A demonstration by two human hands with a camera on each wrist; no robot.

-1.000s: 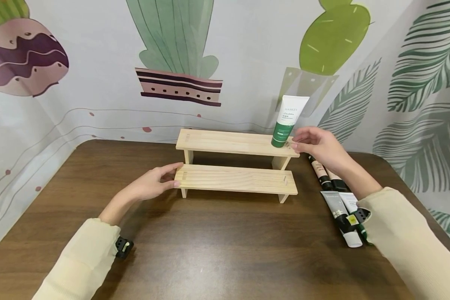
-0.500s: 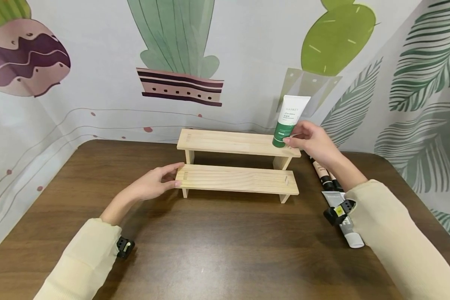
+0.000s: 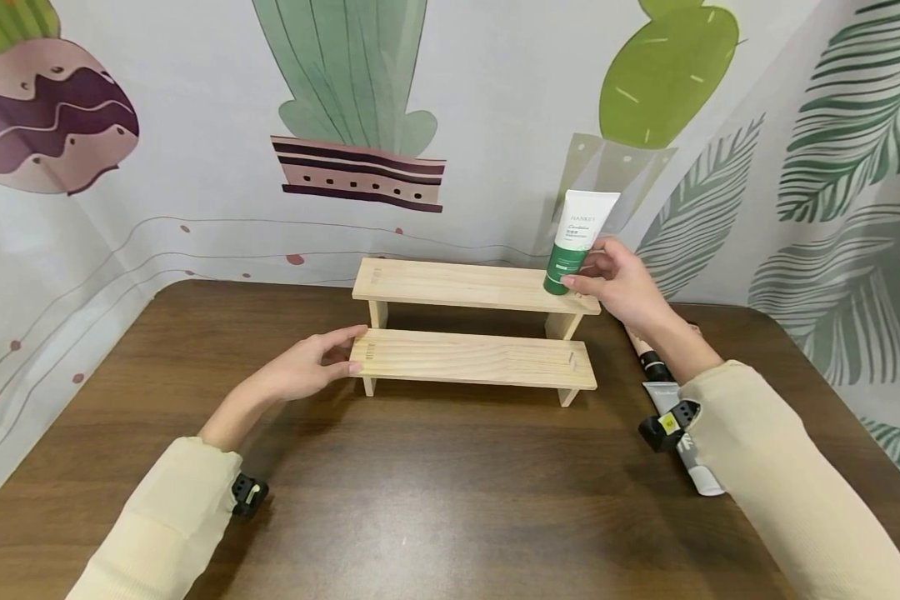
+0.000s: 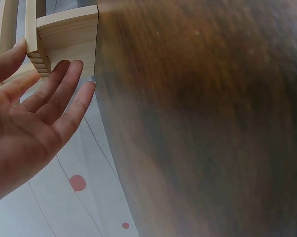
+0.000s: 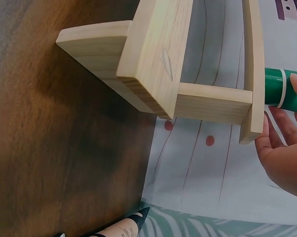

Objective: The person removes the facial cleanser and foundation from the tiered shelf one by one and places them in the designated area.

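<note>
A white and green squeeze tube stands cap-down at the right end of the upper step of a two-step wooden shelf. My right hand holds the tube low down, thumb in front and fingers behind. The green cap rests against the upper board in the right wrist view. At the left end of the lower step, my left hand pinches the board between thumb and index finger. Its other fingers stay extended beside the shelf's leg in the left wrist view.
Right of the shelf, partly hidden under my right forearm, lie a grey tube and a beige tube with a black cap. A patterned cloth hangs behind the brown table.
My right hand has moved left from beside the tube and taken hold of its lower part. The tube and shelf stay about where they were. My left hand has not moved.
</note>
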